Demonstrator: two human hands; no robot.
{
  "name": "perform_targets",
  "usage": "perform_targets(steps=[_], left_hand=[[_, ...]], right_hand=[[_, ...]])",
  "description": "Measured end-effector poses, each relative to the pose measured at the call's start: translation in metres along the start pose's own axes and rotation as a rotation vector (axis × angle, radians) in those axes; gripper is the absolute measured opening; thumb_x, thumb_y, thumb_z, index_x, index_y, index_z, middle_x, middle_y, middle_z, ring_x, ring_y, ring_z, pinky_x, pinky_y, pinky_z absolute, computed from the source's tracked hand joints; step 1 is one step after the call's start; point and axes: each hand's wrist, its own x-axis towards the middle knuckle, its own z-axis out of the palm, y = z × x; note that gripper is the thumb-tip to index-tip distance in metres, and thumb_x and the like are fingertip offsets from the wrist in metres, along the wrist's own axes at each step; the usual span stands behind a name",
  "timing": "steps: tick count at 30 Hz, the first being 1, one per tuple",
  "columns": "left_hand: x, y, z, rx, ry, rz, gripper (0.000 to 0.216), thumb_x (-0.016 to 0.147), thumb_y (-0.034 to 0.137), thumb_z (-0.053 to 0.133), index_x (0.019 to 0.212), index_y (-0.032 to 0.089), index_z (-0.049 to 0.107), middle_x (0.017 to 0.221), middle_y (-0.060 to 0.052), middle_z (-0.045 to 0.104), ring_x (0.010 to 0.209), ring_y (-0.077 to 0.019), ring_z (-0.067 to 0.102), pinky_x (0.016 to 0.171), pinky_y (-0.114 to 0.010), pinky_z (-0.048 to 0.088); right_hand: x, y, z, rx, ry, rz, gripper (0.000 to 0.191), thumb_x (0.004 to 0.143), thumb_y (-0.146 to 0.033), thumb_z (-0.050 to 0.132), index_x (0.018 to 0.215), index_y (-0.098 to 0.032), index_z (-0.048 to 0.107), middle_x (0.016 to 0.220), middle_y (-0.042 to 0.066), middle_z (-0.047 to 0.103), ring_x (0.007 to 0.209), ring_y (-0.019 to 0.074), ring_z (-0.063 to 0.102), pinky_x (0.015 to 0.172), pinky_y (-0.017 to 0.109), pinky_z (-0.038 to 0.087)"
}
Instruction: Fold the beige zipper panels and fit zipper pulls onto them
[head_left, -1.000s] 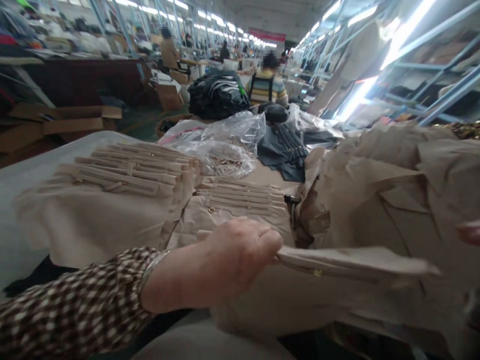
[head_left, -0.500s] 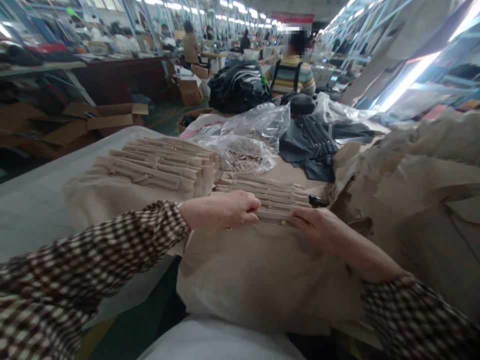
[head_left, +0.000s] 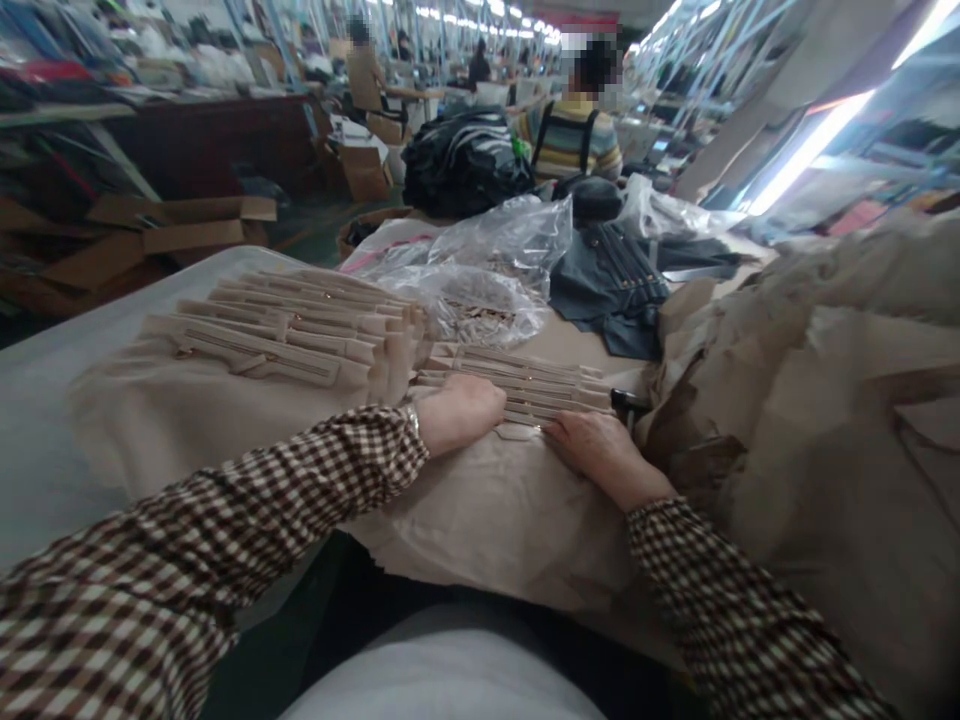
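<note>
A beige fabric panel with a zipper (head_left: 517, 432) lies uppermost on a row of overlapping zippered panels, its loose cloth (head_left: 517, 520) spreading down toward me over the table's near edge. My left hand (head_left: 466, 412) is closed at the left part of the zipper strip, its fingertips mostly hidden. At the right part, my right hand (head_left: 600, 448) has curled fingers gripping the panel beside a small brass-coloured zipper pull. To the left of my hands lies a second, thicker stack of beige zippered panels (head_left: 247, 355), fanned so that the zippers show.
Clear plastic bags (head_left: 510, 250) lie beyond the stacks, near dark zippered pieces (head_left: 611, 285). Heaped beige cloth (head_left: 840, 400) rises at the right, next to a small black object (head_left: 628, 400). Open cardboard boxes (head_left: 195, 225) stand left. A person in stripes (head_left: 577, 140) sits ahead.
Both hands have moved the panel forward and a little left, onto the row. Its near edge has drawn away from me. The view has shifted slightly.
</note>
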Motion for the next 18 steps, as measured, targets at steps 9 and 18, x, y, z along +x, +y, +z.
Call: perform_targets(steps=[9,18], left_hand=[[0.0,0.015,0.111,0.067,0.609,0.364,0.041,0.09,0.023,0.047,0.126,0.013,0.064,0.128,-0.016,0.065,0.116,-0.033,0.059,0.1,-0.048,0.045],[-0.003,0.009,0.119,-0.155,0.583,0.356,0.054,0.088,0.029,0.045,0.138,0.048,0.041,0.138,0.006,0.056,0.122,-0.0343,0.06,0.103,-0.058,0.046]], right_hand=[[-0.043,-0.012,-0.035,0.047,0.117,0.01,0.025,0.095,-0.036,0.05,0.107,-0.02,0.065,0.106,0.007,0.071,0.1,0.0218,0.066,0.084,0.033,0.051],[-0.213,0.161,-0.116,0.164,0.76,0.594,0.029,0.095,-0.028,0.043,0.111,-0.019,0.065,0.112,0.008,0.069,0.104,0.0178,0.063,0.094,0.029,0.047]])
